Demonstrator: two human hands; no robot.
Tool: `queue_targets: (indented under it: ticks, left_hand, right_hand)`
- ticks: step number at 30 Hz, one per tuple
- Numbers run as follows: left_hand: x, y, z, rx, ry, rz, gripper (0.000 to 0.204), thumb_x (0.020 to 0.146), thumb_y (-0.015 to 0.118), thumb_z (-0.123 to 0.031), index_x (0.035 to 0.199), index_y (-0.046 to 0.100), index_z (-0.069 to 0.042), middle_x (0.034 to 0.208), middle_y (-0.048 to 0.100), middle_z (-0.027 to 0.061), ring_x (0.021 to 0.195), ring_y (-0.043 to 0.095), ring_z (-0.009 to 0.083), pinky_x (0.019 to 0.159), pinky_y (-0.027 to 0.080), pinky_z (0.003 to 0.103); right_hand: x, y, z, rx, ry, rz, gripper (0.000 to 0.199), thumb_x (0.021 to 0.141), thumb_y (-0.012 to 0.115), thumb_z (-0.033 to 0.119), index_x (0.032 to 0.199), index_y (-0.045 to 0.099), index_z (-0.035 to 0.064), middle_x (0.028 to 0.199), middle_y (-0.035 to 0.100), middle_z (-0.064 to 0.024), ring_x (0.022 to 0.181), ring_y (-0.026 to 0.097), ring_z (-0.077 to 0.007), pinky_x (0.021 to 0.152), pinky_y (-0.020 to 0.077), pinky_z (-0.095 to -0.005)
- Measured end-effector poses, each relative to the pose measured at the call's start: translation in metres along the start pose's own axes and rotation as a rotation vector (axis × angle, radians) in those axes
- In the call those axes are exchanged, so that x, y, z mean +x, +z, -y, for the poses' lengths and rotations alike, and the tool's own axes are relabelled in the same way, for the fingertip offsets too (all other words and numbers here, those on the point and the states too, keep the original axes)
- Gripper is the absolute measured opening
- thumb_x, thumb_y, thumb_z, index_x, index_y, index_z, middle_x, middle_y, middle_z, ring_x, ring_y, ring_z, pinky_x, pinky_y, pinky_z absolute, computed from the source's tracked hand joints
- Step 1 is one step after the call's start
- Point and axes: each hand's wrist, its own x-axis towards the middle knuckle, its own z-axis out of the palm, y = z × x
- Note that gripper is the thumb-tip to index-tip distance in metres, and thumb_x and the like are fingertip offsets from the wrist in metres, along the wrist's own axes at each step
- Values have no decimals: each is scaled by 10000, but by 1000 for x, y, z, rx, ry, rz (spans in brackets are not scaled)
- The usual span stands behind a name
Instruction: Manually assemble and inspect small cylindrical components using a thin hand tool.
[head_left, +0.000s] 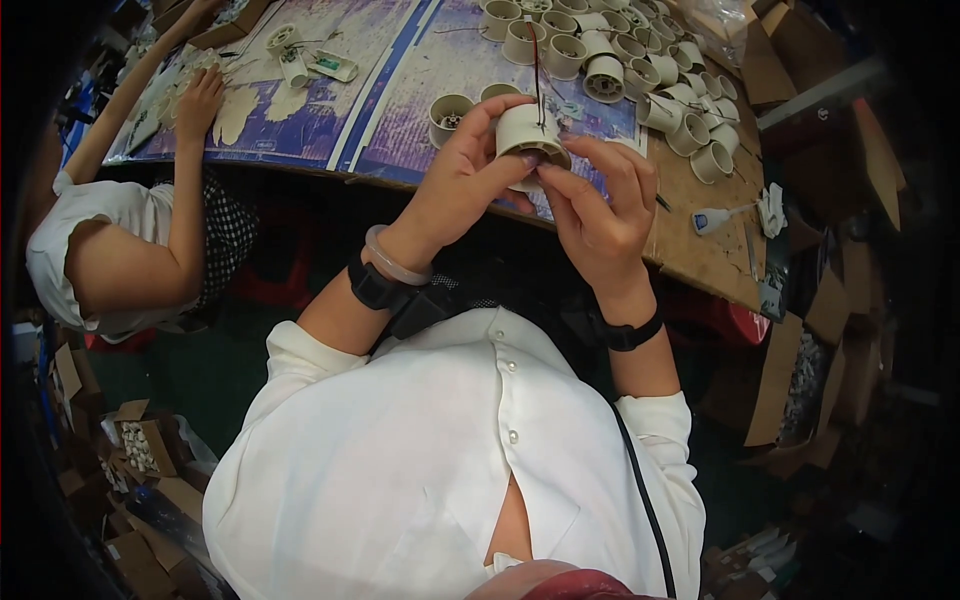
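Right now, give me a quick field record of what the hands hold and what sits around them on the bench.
left hand: wraps the side of a cream cylindrical housing
right hand: fingertips at the housing's open lower end
wires: red and black, coming out of the housing's top
pile of housings: same cream kind, far right of the worktable
co-worker's hand: on the table, far left

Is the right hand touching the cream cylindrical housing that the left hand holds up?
Touching. The head view shows the right hand with its thumb and fingertips pressed against the lower rim of the cream cylindrical housing, while the left hand wraps its side.
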Motion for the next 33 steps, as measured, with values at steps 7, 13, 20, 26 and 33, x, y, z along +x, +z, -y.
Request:
queue_targets:
  ticks: [7,13,20,26,33]
  left_hand:
    - [-2,-2,9,250,192,-57,560,854,609,-16,1368,402,-98,1233,555,74,1048,598,166,768,559,280]
    - [-4,-1,17,530,389,-111,565,782,660,-16,1308,467,-94,1213,565,87,1050,595,177,839,530,299]
    - [-4,-3,21,568,492,-120,565,771,671,-21,1296,477,-98,1219,564,106,1060,600,212,843,532,309]
    - [-1,-7,9,884,764,-120,581,740,722,-17,1270,503,-106,1235,552,141,1066,606,293,856,534,338]
    - [-1,-6,3,1069,982,-107,564,706,784,-22,1210,544,-103,1262,529,185,1102,587,341,868,534,382]
  right_hand:
    - [5,-10,3,364,272,-38,262,746,773,17,983,663,31,1069,654,-95,941,607,-238,846,481,-335]
    - [9,-6,8,432,353,49,174,847,711,40,990,625,-9,1051,650,-109,935,600,-179,827,474,-282]
    - [-2,3,14,614,490,1,117,875,689,41,970,632,3,1042,637,-99,923,585,-161,805,473,-261]
    - [-10,4,19,639,516,-30,132,854,705,48,962,635,16,1022,639,-106,913,589,-195,758,485,-276]
    - [-13,8,22,640,454,-76,109,866,685,27,959,629,19,1014,627,-103,894,581,-193,780,472,-285]
